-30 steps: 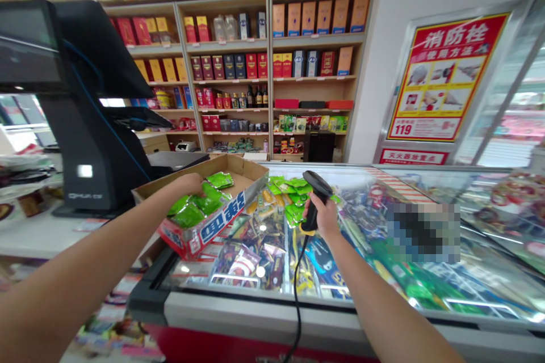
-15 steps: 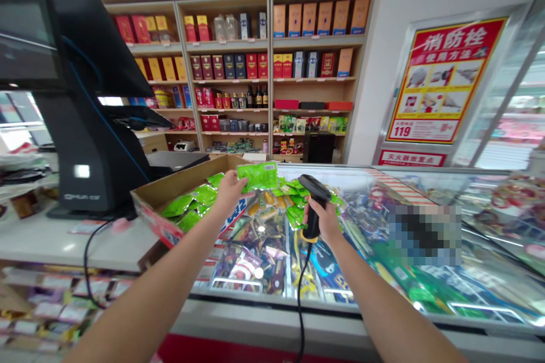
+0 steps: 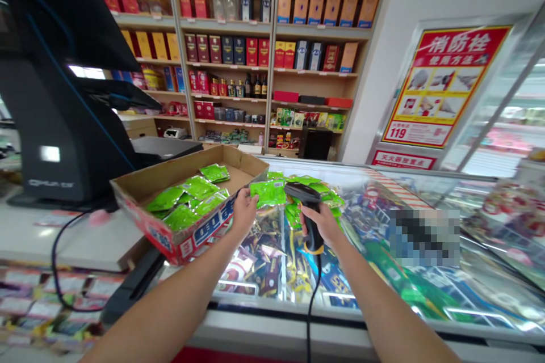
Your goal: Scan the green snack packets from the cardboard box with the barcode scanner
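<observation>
Pinched by its left end, a shiny green packet (image 3: 268,193) with a white barcode label is in my left hand (image 3: 246,210). My right hand (image 3: 322,222) is wrapped round the handle of a black barcode scanner (image 3: 303,193), whose cable hangs down in front. The scanner's head points left, close to the packet's right end. Behind the scanner, more green packets (image 3: 332,195) lie in a pile on the glass top. To the left, an open cardboard box (image 3: 123,187) holds several green packets (image 3: 198,187).
The glass-topped freezer (image 3: 272,286) contains wrapped goods. A black checkout terminal (image 3: 63,125) stands on the white counter (image 3: 32,238) at left. Shelves (image 3: 230,71) with boxes and bottles line the back wall. A red and yellow poster (image 3: 447,88) hangs at right.
My left hand has brought the green packet lower and rightward, nearer the scanner. The scanner's head has tilted left toward it. The camera view has shifted, showing more of the box.
</observation>
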The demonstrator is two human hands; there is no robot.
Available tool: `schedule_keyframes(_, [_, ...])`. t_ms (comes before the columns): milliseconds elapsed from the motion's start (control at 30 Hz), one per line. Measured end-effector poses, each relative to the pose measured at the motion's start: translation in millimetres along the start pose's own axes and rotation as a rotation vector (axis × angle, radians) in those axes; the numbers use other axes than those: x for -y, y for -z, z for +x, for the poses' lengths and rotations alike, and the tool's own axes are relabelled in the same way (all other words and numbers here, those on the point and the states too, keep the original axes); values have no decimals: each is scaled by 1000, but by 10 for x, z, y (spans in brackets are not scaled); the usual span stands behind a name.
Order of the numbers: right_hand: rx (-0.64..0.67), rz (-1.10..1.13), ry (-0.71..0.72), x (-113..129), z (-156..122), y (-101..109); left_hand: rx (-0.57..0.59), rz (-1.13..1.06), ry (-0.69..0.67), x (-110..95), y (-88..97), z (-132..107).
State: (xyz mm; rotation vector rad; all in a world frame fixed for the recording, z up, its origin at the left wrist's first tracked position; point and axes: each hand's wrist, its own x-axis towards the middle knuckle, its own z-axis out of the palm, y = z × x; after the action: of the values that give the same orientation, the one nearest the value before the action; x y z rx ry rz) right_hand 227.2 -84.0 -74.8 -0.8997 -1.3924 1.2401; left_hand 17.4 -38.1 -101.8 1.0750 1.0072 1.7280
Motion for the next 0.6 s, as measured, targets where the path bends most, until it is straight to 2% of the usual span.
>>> schedule_keyframes(267, [35, -23, -18, -28, 11, 25, 20, 37, -54, -11, -16, -33])
schedule_keyframes(600, [-9, 28, -23, 29, -19, -12, -11, 136, -91, -61, -4, -38])
